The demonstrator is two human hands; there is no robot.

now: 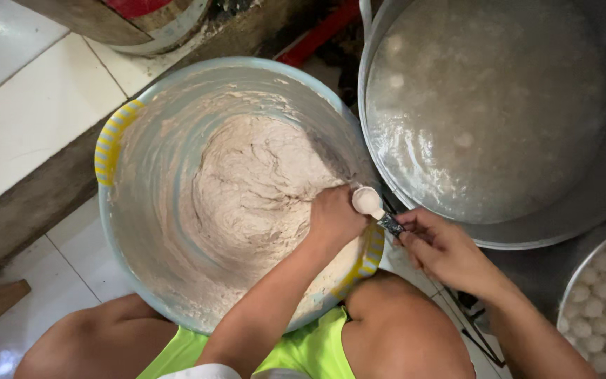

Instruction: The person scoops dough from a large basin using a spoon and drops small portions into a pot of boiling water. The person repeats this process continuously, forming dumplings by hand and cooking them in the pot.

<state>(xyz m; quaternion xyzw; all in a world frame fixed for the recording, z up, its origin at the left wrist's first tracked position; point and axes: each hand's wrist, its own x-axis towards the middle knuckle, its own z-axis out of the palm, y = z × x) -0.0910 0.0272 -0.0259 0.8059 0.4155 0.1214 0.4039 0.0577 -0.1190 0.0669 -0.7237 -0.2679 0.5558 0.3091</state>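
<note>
Head view: left hand (332,216) sunk into pale, sticky beige paste (247,189), fingers curled around a lump of it, inside a round light-blue plastic basin with yellow-striped handles (110,144). Right hand (443,247) pinches a small metal spoon (373,205) carrying a smooth paste ball, over the basin rim. Large round metal pot of cloudy water (492,105) just beside. Metal tray of white balls (604,295) at right. White glossy tiled floor (22,98).

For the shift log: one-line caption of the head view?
Left hand in paste basin, right hand holding loaded spoon.
</note>
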